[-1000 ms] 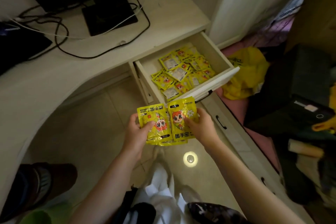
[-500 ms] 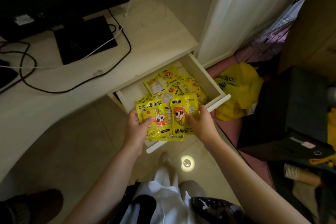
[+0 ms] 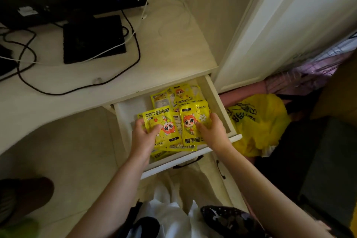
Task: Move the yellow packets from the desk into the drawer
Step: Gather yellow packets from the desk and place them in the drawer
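Open drawer (image 3: pixel 220 102), below the right end of the pale surface (image 3: pixel 164 48): loose yellow packets (image 3: pixel 180 94) inside, toward its far right. Left hand (image 3: pixel 144 137) pinches a held yellow packet (image 3: pixel 164 127) over the drawer, thumb on its face. Right hand (image 3: pixel 212 131) pinches a second packet (image 3: pixel 193 120) just beside it. Black cables (image 3: pixel 135 48) lie on the surface; yellow bag (image 3: pixel 258 121) on the floor, right.

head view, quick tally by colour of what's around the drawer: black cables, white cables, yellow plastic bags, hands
black cables: 2
white cable: 1
yellow plastic bag: 1
hands, left and right: 2
total: 6
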Motion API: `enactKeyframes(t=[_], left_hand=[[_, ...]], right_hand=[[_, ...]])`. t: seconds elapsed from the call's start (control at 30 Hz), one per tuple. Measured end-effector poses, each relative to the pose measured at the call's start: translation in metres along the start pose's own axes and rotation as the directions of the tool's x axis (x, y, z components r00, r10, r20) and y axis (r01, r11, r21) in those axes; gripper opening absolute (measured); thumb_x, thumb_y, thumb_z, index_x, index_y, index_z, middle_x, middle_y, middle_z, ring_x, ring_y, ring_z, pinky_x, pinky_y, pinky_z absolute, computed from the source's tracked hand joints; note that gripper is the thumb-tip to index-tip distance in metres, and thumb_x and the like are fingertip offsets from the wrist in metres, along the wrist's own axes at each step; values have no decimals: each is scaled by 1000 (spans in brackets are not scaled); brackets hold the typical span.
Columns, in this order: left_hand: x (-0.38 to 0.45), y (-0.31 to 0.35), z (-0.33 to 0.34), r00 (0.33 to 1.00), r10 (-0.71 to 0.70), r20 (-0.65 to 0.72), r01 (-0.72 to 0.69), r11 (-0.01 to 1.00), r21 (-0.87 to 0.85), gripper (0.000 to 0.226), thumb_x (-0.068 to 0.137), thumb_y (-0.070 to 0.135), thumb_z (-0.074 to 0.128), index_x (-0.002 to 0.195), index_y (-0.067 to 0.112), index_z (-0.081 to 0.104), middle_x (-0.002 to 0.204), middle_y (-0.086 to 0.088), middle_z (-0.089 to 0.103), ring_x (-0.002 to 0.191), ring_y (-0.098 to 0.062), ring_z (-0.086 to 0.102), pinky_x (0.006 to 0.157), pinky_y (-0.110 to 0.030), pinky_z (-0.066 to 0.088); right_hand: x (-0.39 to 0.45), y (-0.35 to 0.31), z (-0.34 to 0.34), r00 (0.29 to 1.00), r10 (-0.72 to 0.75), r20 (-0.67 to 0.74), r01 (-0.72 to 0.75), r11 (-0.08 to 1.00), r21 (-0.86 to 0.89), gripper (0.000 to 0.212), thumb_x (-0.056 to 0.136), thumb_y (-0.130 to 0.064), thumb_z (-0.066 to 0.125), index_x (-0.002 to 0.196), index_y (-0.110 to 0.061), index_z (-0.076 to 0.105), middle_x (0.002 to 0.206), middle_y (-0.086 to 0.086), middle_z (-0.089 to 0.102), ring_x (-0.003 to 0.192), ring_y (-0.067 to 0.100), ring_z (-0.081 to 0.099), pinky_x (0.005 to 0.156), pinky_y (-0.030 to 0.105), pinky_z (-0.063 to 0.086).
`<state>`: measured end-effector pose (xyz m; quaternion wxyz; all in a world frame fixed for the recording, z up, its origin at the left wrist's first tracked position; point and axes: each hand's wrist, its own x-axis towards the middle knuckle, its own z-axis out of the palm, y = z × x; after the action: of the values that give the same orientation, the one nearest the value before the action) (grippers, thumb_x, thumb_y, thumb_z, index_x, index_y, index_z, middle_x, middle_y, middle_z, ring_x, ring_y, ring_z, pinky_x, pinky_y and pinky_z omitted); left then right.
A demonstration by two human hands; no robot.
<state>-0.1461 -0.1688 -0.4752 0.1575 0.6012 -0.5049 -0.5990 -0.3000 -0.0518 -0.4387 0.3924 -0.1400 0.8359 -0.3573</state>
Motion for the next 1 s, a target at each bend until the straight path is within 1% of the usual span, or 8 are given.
enactKeyframes(t=[0.1, 0.23, 0.43, 0.6, 0.67, 0.77, 0.87, 1.0], left_hand=[[-3, -10, 19, 998, -50, -50, 49, 999, -13, 68, 76, 33, 78, 134, 23, 43, 128, -6, 59, 111, -27, 61, 94, -52, 50], [-5, -24, 36, 985, -120, -125, 114, 992, -50, 64, 77, 33, 76, 132, 23, 44, 126, -6, 60, 109, -27, 61, 94, -52, 49], [20, -37, 37, 957, -219, -192, 199, 973, -117, 58, 80, 28, 74, 131, 20, 47, 121, -4, 62, 106, -25, 61, 93, -51, 50], [67, -40, 21, 935, -279, -220, 257, 959, -123, 57, 81, 25, 74, 131, 18, 46, 117, -4, 62, 101, -26, 63, 87, -51, 53], [90, -42, 14, 929, -292, -225, 266, 954, -139, 49, 82, 20, 73, 125, 16, 50, 110, -5, 65, 94, -23, 65, 80, -44, 55], [127, -47, 2, 936, -280, -214, 259, 958, -121, 39, 79, 15, 74, 114, 11, 59, 101, -10, 70, 82, -21, 69, 60, -32, 54], [160, -50, -7, 942, -248, -225, 243, 969, -49, 35, 76, 13, 75, 109, 9, 62, 95, -11, 71, 78, -24, 69, 56, -28, 52], [190, -42, -6, 953, -178, -247, 183, 983, -3, 31, 77, 10, 74, 105, 6, 61, 83, -2, 65, 66, -14, 63, 44, -16, 43]], right_hand=[[20, 7, -14, 997, -24, 68, 26, 999, -26, 38, 94, -20, 55, 129, -11, 43, 114, 4, 63, 99, 21, 65, 80, 37, 57], [42, 15, -19, 988, -19, 153, 25, 999, -33, 36, 94, -18, 55, 129, -14, 44, 115, 2, 63, 95, 15, 65, 67, 23, 53], [84, 16, 5, 968, 31, 249, -5, 995, -104, 40, 94, -15, 52, 133, -17, 44, 122, 4, 61, 97, 16, 62, 68, 26, 52], [124, 1, 47, 955, 83, 286, -37, 986, -163, 47, 96, -11, 47, 142, -17, 36, 133, 2, 53, 111, 23, 58, 80, 33, 52], [141, -6, 67, 948, 106, 299, -50, 981, -189, 47, 96, -10, 45, 141, -17, 37, 130, 4, 56, 102, 24, 62, 72, 36, 56], [164, -16, 96, 939, 142, 313, -82, 977, -197, 53, 97, -9, 44, 147, -19, 30, 130, 8, 56, 81, 19, 58, 53, 28, 45], [185, -25, 118, 933, 146, 330, -88, 979, -186, 56, 98, -10, 43, 150, -20, 24, 135, 12, 53, 78, 18, 56, 64, 32, 48], [206, -31, 134, 931, 180, 318, -148, 982, -122, 56, 99, -10, 41, 150, -22, 22, 131, 10, 51, 108, 33, 62, 93, 46, 53]])
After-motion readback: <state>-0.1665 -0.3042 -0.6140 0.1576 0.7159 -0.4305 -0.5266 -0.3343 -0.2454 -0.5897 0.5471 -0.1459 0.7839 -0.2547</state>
